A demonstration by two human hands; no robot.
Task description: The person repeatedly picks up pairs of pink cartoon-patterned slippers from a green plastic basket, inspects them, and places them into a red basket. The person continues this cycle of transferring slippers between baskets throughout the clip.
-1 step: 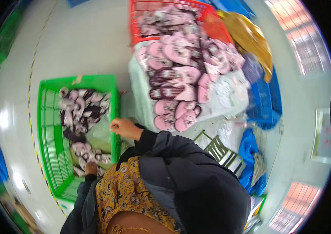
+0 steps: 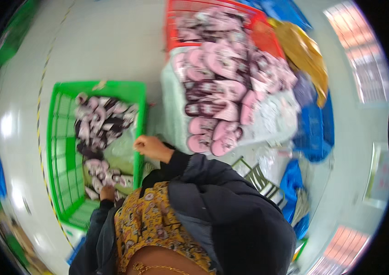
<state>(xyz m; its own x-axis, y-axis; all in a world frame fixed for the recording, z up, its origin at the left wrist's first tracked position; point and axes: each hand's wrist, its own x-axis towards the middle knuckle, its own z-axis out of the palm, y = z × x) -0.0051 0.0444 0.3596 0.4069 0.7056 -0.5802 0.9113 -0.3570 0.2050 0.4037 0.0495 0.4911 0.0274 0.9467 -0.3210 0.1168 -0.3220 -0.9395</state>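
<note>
My left hand reaches down into the green plastic crate, among pink-and-dark slippers at its near end. Its fingers are blurred and partly hidden, so I cannot tell whether it holds one. At the crate's right rim is my right hand, fingers curled closed; whatever may be in them is hidden. More pink and dark slippers are heaped in the far part of the crate, with a pale green bare patch beside them. To the right, pink slippers lie in rows on a pile covered in pale wrapping.
Behind the rows stands a red crate full of slippers. Farther right are a mustard-yellow sack, a blue bin and a blue bag. A slatted stool stands near my right side. Striped floor tape runs along the left.
The whole view has shifted slightly, so the crates and slippers sit a little farther right. Both hands keep nearly the same places relative to the green crate.
</note>
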